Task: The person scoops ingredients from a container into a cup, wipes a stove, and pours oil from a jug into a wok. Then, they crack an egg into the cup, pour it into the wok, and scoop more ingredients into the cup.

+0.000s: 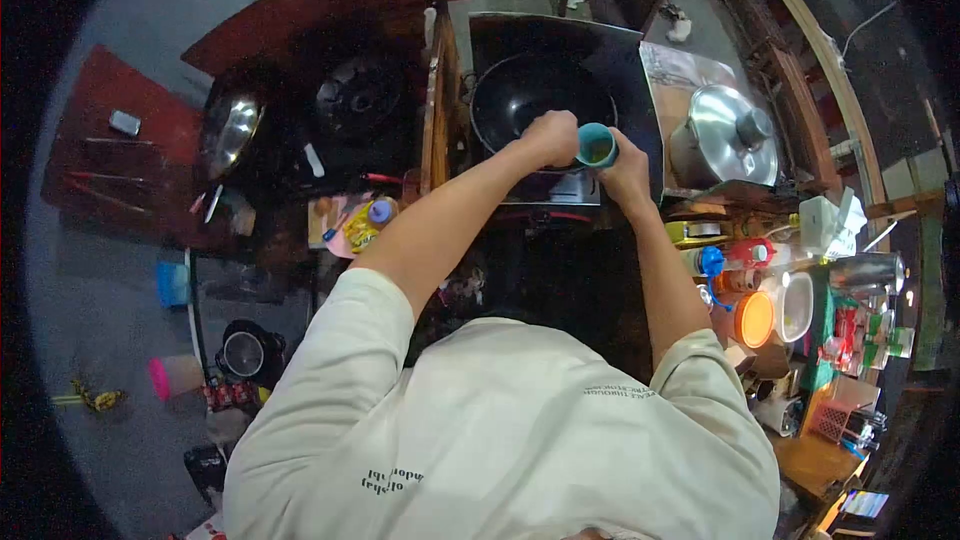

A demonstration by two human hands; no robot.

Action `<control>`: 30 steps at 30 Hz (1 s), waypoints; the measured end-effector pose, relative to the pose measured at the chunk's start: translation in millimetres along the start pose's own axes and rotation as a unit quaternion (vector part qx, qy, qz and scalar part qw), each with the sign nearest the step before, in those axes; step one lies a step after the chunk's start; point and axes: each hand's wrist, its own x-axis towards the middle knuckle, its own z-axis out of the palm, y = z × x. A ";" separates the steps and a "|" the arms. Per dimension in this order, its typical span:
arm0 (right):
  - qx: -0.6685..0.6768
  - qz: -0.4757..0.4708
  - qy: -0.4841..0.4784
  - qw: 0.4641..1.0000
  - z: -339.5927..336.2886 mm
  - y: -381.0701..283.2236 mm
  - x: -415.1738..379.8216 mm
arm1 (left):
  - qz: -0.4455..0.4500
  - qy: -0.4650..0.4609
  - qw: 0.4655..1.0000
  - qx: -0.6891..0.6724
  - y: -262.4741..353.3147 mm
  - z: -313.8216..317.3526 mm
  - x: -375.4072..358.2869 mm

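Observation:
A dark, wide wok (520,85) sits on the stove in front of me. My right hand (628,175) grips a teal cup (583,145) at the wok's near right edge. The cup's mouth faces up toward the camera, with something yellowish-green inside it. My left hand (552,138) is closed over the near rim of the wok, just left of the cup. Its fingers are curled, and whatever they may hold is hidden.
A lidded steel pot (732,135) stands right of the wok. Bottles and an orange-lidded jar (755,318) crowd the right side. Left are another burner (358,95), a shiny metal pan (237,132) and a yellow packet (362,230). A wooden divider (440,100) rises beside the wok.

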 end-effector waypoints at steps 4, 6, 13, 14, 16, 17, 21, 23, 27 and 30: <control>-0.054 -0.027 0.014 0.998 9.0 5.3 28.6 | 0.045 -0.076 0.994 0.069 -10.0 -2.5 20.9; -0.029 -0.036 -0.017 0.999 10.0 9.2 40.4 | -0.003 0.052 0.996 0.079 -4.7 -21.3 11.1; -0.042 -0.069 -0.009 0.997 15.7 21.1 73.0 | -0.010 0.037 0.997 0.063 -36.6 -15.4 57.0; -0.061 -0.066 -0.025 0.996 16.1 20.4 74.7 | 0.029 -0.009 0.999 0.044 -42.3 -10.5 63.6; -0.040 -0.074 -0.018 0.996 16.3 21.4 77.9 | 0.007 0.027 1.000 0.010 -33.9 -22.5 60.7; -0.029 -0.070 -0.026 0.997 16.6 23.6 80.6 | 0.010 0.011 0.999 0.030 -35.8 -21.3 62.5; -0.030 -0.066 -0.035 0.997 22.0 29.1 88.0 | -0.019 -0.005 0.999 0.047 -26.2 -28.0 56.9; -0.035 -0.064 -0.044 0.996 21.4 30.1 90.9 | -0.079 0.068 0.994 0.031 -26.0 -29.7 55.8; -0.081 -0.057 -0.034 0.995 18.6 25.3 90.1 | -0.014 0.028 0.999 0.035 -46.5 -8.4 77.5; -0.037 -0.042 -0.058 0.997 16.4 25.1 90.9 | -0.018 -0.036 0.999 0.019 -47.6 -6.7 78.3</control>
